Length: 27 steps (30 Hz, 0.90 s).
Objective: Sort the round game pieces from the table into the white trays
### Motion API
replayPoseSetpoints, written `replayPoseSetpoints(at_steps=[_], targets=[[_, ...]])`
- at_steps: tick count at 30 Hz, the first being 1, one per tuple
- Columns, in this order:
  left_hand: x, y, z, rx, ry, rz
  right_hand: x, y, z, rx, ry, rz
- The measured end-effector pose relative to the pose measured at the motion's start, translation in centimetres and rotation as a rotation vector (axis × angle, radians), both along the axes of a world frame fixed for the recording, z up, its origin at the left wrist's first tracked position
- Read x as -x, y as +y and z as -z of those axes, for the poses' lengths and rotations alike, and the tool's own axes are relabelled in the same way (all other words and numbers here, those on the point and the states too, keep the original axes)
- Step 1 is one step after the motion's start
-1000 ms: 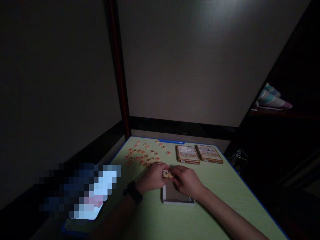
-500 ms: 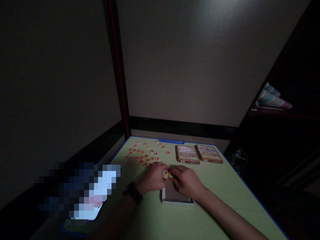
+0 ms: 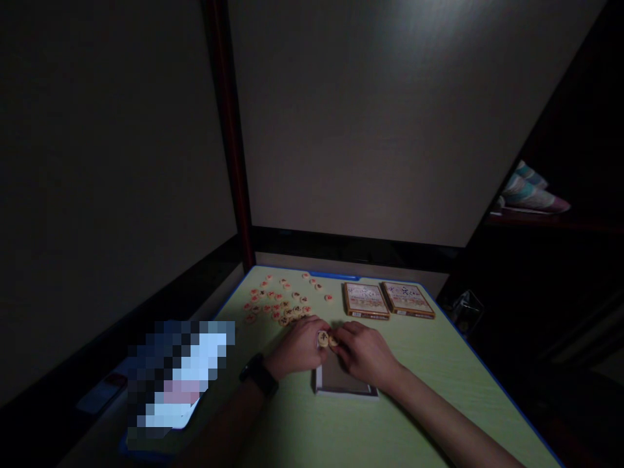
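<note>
My left hand point(image 3: 298, 346) and my right hand point(image 3: 363, 354) meet over the far end of a shallow open box point(image 3: 341, 383) on a green table point(image 3: 439, 383). The left fingers pinch a round wooden game piece point(image 3: 322, 338) with a dark mark. Right beside it, the right fingers pinch a second round piece point(image 3: 333, 340). Both hands are closed around their pieces. A dark watch sits on my left wrist point(image 3: 258, 375). Several more round pieces point(image 3: 280, 300) with red or black marks lie scattered just beyond the left hand.
Two flat orange-edged boxes point(image 3: 365, 299) point(image 3: 408, 298) lie side by side at the table's far right. A dark red post point(image 3: 231, 136) rises behind the table's far left corner. A phone point(image 3: 100, 393) lies off the table at the left. Folded cloth point(image 3: 531, 192) sits on a shelf at right.
Both hands have stayed almost still over the box, with only tiny shifts of the fingers and the two pieces.
</note>
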<state>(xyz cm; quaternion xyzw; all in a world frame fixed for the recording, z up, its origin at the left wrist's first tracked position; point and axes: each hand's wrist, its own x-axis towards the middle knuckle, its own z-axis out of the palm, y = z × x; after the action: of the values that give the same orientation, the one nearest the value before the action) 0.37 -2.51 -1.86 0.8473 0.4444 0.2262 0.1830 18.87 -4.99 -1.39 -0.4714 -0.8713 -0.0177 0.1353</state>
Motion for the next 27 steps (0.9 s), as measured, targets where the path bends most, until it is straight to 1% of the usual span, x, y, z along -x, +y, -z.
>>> replayPoseSetpoints(at_steps=[6, 14, 22, 27], targets=[[-0.07, -0.03, -0.16, -0.002, 0.006, 0.000, 0.11, -0.05, -0.15, 0.026, -0.006, 0.005], [-0.04, 0.00, 0.01, -0.007, 0.001, 0.001, 0.12, -0.07, -0.20, 0.012, 0.001, 0.000], [-0.03, -0.26, -0.50, 0.017, 0.016, -0.015, -0.06, 0.00, 0.13, 0.018, 0.026, -0.014], [0.02, -0.36, -0.84, 0.019, -0.002, -0.017, -0.09, -0.21, -0.45, 0.044, 0.038, -0.006]])
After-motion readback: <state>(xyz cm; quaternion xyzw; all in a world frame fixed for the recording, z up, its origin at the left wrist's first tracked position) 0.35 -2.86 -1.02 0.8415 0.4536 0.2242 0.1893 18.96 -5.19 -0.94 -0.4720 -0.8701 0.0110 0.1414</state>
